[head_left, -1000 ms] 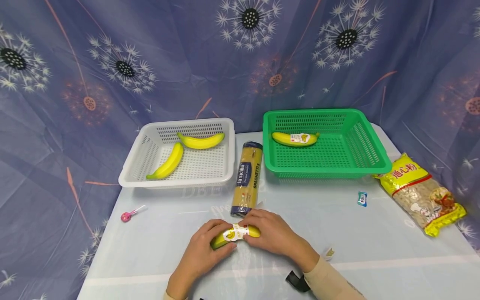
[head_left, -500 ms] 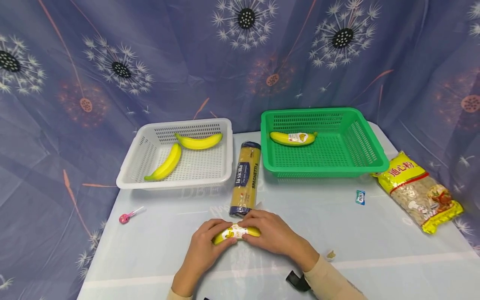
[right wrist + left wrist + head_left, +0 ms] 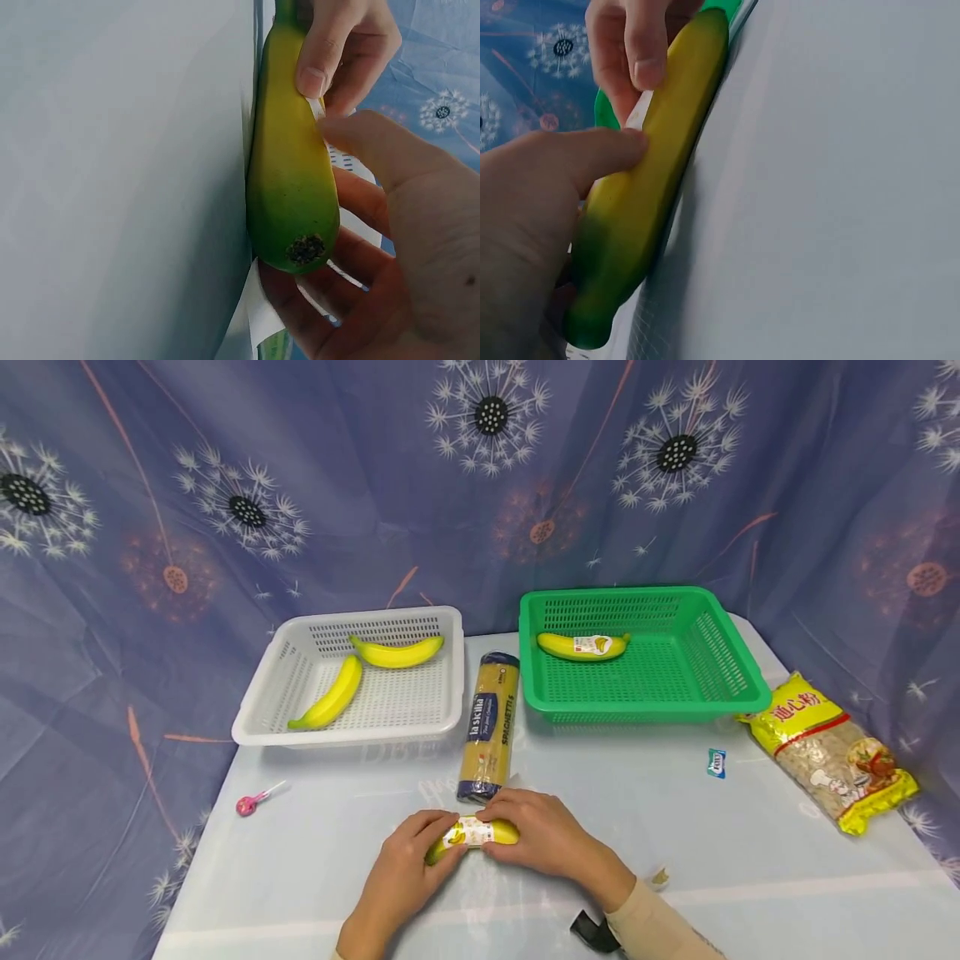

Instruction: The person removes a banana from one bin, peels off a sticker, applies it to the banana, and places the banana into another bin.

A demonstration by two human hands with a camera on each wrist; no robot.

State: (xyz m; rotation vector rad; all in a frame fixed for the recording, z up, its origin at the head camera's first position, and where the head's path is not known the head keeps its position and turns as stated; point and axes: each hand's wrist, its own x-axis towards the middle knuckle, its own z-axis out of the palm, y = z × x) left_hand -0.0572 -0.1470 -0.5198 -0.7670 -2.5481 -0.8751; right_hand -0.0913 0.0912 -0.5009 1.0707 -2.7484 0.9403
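Observation:
A yellow banana with green ends point(image 3: 504, 832) lies on the table, a white banana-print label across its middle. Around its left end, the stem end, my left hand point(image 3: 408, 860) holds it with thumb in front and fingers behind. My right hand point(image 3: 551, 837) grips the other end the same way. In the left wrist view the left thumb presses on the banana point(image 3: 679, 112) beside the label edge. The right wrist view shows the right thumb at the label's edge and fingers curled behind the banana point(image 3: 292, 165).
A white basket point(image 3: 348, 739) holds two bananas; a green basket point(image 3: 652, 706) holds a labelled one. Between them lies a spaghetti pack point(image 3: 489, 727). A lollipop point(image 3: 247, 805) is at left, a small wrapped candy point(image 3: 716, 763) and a yellow food bag point(image 3: 828, 752) at right. A black object point(image 3: 594, 932) lies near the right sleeve.
The left hand has shifted slightly around the banana, and the banana's left end has turned a little. Both hands keep their hold. The head view has moved slightly.

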